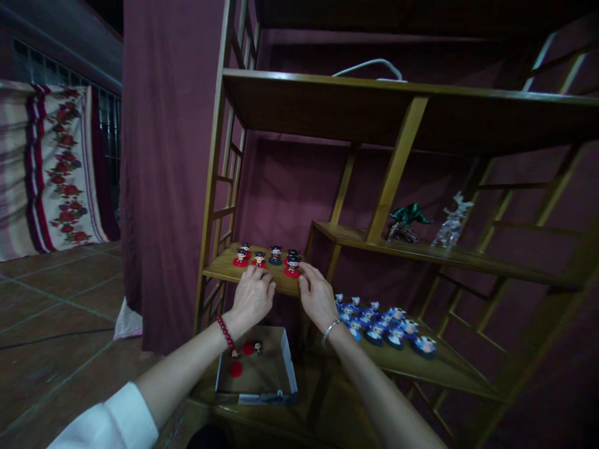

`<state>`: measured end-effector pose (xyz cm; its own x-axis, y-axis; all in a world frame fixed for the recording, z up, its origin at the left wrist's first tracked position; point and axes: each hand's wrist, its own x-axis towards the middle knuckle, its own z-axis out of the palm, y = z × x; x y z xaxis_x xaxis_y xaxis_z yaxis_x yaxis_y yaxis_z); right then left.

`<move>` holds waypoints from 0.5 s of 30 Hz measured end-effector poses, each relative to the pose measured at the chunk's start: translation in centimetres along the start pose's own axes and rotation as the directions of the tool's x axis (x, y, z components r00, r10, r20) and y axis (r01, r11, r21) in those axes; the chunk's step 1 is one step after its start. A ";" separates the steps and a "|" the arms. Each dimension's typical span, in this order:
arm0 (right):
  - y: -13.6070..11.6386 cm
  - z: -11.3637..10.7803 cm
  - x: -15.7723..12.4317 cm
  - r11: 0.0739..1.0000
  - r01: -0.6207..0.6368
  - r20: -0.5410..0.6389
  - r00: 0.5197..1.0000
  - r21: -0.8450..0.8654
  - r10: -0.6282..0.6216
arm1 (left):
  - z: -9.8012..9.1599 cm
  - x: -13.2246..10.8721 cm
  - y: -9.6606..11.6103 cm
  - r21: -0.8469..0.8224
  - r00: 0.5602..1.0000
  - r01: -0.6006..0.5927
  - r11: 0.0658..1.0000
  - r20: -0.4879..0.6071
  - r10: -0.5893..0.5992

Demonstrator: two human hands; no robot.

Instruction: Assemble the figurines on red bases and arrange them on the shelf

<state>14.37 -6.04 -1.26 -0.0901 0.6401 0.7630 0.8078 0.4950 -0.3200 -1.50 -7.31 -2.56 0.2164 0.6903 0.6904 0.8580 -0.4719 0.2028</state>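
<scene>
The figure (293, 265) by my right hand (319, 298) seems light, stiff and chippable, best pinched at its red base (291, 273), though I can't tell whether my fingers (311, 270) grip anything

Your shelving (318, 78) is wood, its front edge at twelve o'clock glossy like varnish. At ten hangs a matt cloth curtain (173, 156). Toward eight, the small figurines (241, 256) look like smooth plastic; between four and five, your blue figurines (395, 335) look alike. Near seven, your box (266, 377) appears matt cardboard. At three, the ornament (450, 226) looks clear and glassy.
</scene>
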 end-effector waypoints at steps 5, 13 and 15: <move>0.2 0.0 0.0 0.997 -0.052 0.084 0.995 -0.055 0.057 | 0.5 0.2 0.4 -0.027 1.000 -0.022 0.999 0.021 0.023; 0.3 0.3 0.6 0.994 -0.048 0.168 0.984 -0.100 0.064 | 0.8 0.7 1.0 -0.048 0.998 -0.046 0.998 0.043 0.048; 0.4 0.4 0.9 0.993 -0.041 0.199 0.978 -0.108 0.062 | 0.7 0.9 1.2 -0.052 0.997 -0.051 0.997 0.049 0.054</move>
<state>14.34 -5.06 -0.94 -0.1534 0.7738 0.6146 0.8692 0.4015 -0.2886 0.04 -6.83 -2.21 0.2849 0.6901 0.6653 0.8206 -0.5343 0.2029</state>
